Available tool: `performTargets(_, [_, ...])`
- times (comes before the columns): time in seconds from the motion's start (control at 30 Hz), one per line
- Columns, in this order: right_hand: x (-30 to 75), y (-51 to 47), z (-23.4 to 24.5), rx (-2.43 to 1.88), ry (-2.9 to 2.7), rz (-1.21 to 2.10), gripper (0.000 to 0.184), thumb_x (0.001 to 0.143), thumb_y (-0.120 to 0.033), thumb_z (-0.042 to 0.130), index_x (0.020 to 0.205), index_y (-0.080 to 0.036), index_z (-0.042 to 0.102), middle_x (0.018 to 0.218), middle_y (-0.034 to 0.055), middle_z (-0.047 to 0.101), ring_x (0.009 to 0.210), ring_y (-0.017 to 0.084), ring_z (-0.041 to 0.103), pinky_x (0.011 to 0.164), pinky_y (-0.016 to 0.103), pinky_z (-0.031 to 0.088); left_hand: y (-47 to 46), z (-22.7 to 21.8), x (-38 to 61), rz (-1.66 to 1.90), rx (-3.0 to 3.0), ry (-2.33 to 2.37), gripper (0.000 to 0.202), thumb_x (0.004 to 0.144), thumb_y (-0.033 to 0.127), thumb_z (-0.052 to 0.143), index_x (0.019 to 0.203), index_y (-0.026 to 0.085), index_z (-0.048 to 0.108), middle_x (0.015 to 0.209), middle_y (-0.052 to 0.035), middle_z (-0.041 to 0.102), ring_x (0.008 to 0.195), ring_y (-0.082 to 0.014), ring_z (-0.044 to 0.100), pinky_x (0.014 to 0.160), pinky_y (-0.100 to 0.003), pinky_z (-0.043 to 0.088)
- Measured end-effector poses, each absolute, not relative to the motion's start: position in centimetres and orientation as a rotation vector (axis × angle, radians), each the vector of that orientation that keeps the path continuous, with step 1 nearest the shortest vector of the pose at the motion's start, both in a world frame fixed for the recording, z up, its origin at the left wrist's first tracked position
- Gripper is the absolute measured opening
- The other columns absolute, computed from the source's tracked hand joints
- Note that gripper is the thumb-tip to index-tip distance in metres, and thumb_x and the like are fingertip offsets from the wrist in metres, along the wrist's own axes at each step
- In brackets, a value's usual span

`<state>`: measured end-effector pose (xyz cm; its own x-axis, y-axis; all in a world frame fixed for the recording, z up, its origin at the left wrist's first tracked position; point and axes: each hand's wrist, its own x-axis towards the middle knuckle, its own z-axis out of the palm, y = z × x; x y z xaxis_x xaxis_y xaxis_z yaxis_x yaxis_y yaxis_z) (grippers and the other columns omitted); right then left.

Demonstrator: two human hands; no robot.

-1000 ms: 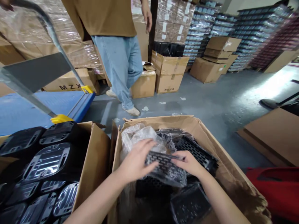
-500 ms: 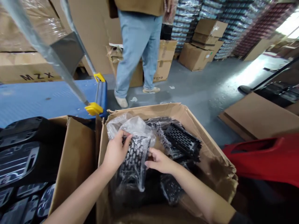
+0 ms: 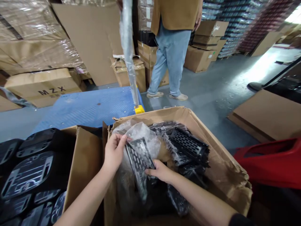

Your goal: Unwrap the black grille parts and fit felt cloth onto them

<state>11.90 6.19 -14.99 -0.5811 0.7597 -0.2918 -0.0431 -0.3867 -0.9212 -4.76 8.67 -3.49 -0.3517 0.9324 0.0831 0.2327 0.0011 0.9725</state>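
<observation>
Over an open cardboard box [image 3: 209, 141], a black perforated plastic panel [image 3: 141, 153] is held tilted between my two hands, with clear plastic film [image 3: 147, 133] around part of it. My left hand [image 3: 115, 150] is closed in a pinch at the panel's upper left corner, where the film gathers. With thumb and fingers, my right hand [image 3: 160, 171] grips its right edge. Another black perforated panel [image 3: 188, 142] lies in the box to the right, beside crumpled film. Black parts in clear wrapping lie lower down, partly hidden by my right forearm.
To the left stands a box of black plastic parts [image 3: 35, 172]. Beyond it is a blue platform trolley [image 3: 94, 105] with a wrapped upright handle. A person in jeans [image 3: 172, 53] stands behind it. A red plastic object [image 3: 270, 161] and flat cardboard [image 3: 265, 116] are on the right.
The panel has turned and tilted, and more of its bare black surface shows outside the film. The trolley has shifted away and turned. The standing person now appears farther right.
</observation>
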Motion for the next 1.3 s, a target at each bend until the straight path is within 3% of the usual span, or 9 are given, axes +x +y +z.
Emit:
performTargets(0.23, [13.2, 6.3, -16.1, -0.853, -1.047, 2.424, 0.04, 0.052, -0.035, 0.073, 0.082, -0.016, 0.056, 0.065, -0.0021, 0.058, 0.051, 0.009, 0.054, 0.043, 0.02, 0.042, 9.3, -3.3, -6.2, 1.588, 0.94, 1.69, 0.027, 0.072, 0.045, 0.045, 0.064, 0.02, 0.039, 0.05, 0.0079, 0.039, 0.041, -0.0063, 0.036, 0.044, -0.019, 0.034])
performTargets(0.4, [15.5, 8.1, -14.1, -0.989, -1.355, 2.304, 0.031, 0.059, -0.038, 0.067, 0.075, -0.014, 0.057, 0.059, -0.0023, 0.059, 0.05, 0.01, 0.054, 0.045, 0.021, 0.042, 9.3, -3.1, -7.3, 1.42, 1.252, 1.766, 0.026, 0.062, 0.04, 0.059, 0.067, 0.018, 0.046, 0.061, 0.0049, 0.048, 0.055, -0.0084, 0.046, 0.052, -0.019, 0.038])
performTargets(0.57, [23.3, 11.8, -10.2, -1.153, -1.792, 1.956, 0.026, 0.066, -0.036, 0.06, 0.081, -0.014, 0.06, 0.062, -0.0006, 0.061, 0.054, 0.013, 0.055, 0.047, 0.023, 0.042, 8.3, -3.1, -8.4, 0.407, 1.628, 1.473, 0.022, 0.06, 0.035, 0.058, 0.052, 0.016, 0.05, 0.05, 0.0036, 0.049, 0.051, -0.0119, 0.047, 0.051, -0.023, 0.039])
performTargets(0.67, [28.8, 12.9, -10.2, -1.442, -1.798, 1.573, 0.029, 0.067, -0.04, 0.056, 0.078, -0.014, 0.061, 0.06, 0.0002, 0.06, 0.053, 0.014, 0.054, 0.046, 0.024, 0.043, 9.2, -3.8, -8.8, 0.658, 1.565, 1.782, 0.025, 0.069, 0.037, 0.043, 0.065, 0.016, 0.055, 0.052, 0.0016, 0.05, 0.049, -0.0139, 0.047, 0.049, -0.025, 0.039])
performTargets(0.77, [32.4, 13.0, -11.2, -1.737, -1.737, 1.224, 0.03, 0.071, -0.039, 0.05, 0.082, -0.013, 0.061, 0.063, 0.0016, 0.061, 0.054, 0.016, 0.056, 0.047, 0.026, 0.044, 11.2, -5.3, -8.3, 0.895, 1.738, 2.04, 0.029, 0.071, 0.028, 0.037, 0.085, 0.015, 0.058, 0.075, -0.0062, 0.058, 0.07, -0.0205, 0.056, 0.065, -0.031, 0.045])
performTargets(0.9, [32.6, 13.0, -12.1, -2.164, -1.794, 0.739, 0.018, 0.075, -0.027, 0.049, 0.078, -0.013, 0.06, 0.073, 0.0064, 0.064, 0.067, 0.018, 0.06, 0.059, 0.027, 0.046, 13.3, -8.5, -6.0, 0.22, 2.182, 1.913, 0.036, 0.065, 0.015, 0.039, 0.093, 0.014, 0.061, 0.105, -0.0147, 0.054, 0.106, -0.0241, 0.047, 0.09, -0.035, 0.035])
performTargets(1.0, [30.6, 13.4, -12.5, -2.409, -1.659, 0.451, 0.021, 0.076, -0.023, 0.049, 0.091, -0.008, 0.054, 0.081, 0.0175, 0.062, 0.077, 0.026, 0.06, 0.066, 0.035, 0.044, 13.2, -11.0, -5.1, -0.233, 2.094, 1.818, 0.038, 0.062, 0.017, 0.043, 0.094, 0.01, 0.062, 0.105, -0.0197, 0.057, 0.1, -0.0275, 0.053, 0.085, -0.038, 0.038])
performTargets(1.13, [28.5, 13.9, -12.1, -2.568, -1.523, 0.163, 0.033, 0.076, -0.018, 0.049, 0.105, -0.003, 0.043, 0.096, 0.0273, 0.053, 0.084, 0.031, 0.057, 0.065, 0.039, 0.043, 13.2, -12.1, -5.9, -0.356, 2.039, 1.767, 0.04, 0.062, 0.02, 0.044, 0.096, 0.01, 0.063, 0.105, -0.0196, 0.06, 0.091, -0.0273, 0.059, 0.079, -0.035, 0.042])
performTargets(1.3, [27.2, 13.3, -10.4, -2.474, -1.779, 0.044, 0.031, 0.075, -0.019, 0.049, 0.103, -0.007, 0.046, 0.107, 0.0253, 0.048, 0.102, 0.034, 0.046, 0.078, 0.042, 0.038, 13.7, -7.6, -6.3, -0.428, 2.101, 1.687, 0.04, 0.067, 0.027, 0.041, 0.098, 0.015, 0.063, 0.106, -0.0137, 0.061, 0.099, -0.028, 0.055, 0.086, -0.036, 0.038])
